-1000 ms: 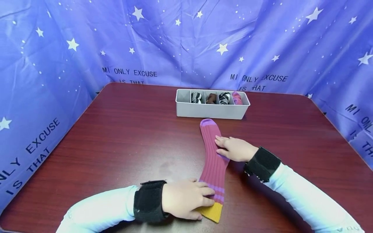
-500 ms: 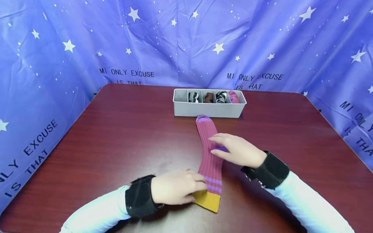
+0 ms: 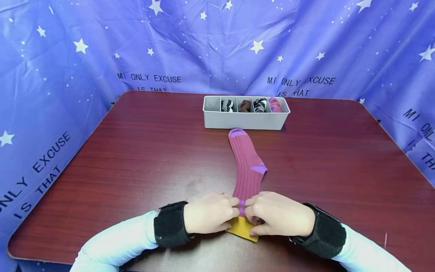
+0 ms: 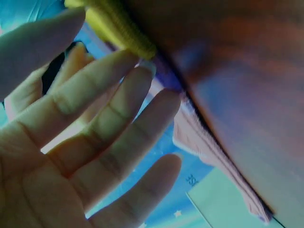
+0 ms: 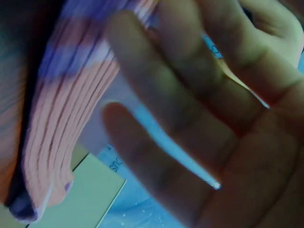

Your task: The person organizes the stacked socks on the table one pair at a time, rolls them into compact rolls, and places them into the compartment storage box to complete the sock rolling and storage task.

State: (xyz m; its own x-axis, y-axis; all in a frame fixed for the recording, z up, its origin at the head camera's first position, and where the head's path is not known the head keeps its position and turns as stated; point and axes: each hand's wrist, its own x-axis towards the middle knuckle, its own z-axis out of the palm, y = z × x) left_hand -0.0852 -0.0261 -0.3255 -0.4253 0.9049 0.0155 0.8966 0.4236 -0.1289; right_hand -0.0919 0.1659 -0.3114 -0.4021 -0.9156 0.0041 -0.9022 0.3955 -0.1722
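A long ribbed pink sock [image 3: 246, 166] lies flat on the table, with purple toe, heel and stripes. Its yellow cuff [image 3: 242, 227] is nearest the person. The left hand [image 3: 212, 212] touches the left edge of the cuff; in the left wrist view its fingers [image 4: 111, 109] are fairly straight, with thumb and index tips by the yellow band. From the other side the right hand [image 3: 280, 214] rests at the right edge of the cuff, fingers loosely bent. Its fingers [image 5: 156, 90] look relaxed in the right wrist view, beside the purple stripes.
A grey divided box [image 3: 242, 120] stands on the dark red table [image 3: 153, 151] just beyond the toe. Rolled socks sit in several compartments; the leftmost holds nothing visible. A blue star-printed curtain [image 3: 190, 49] hangs behind the table and along its sides.
The right hand has lifted off the sock near its heel and come down to the cuff, beside the left hand. The purple heel is now uncovered. The left hand stays at the cuff.
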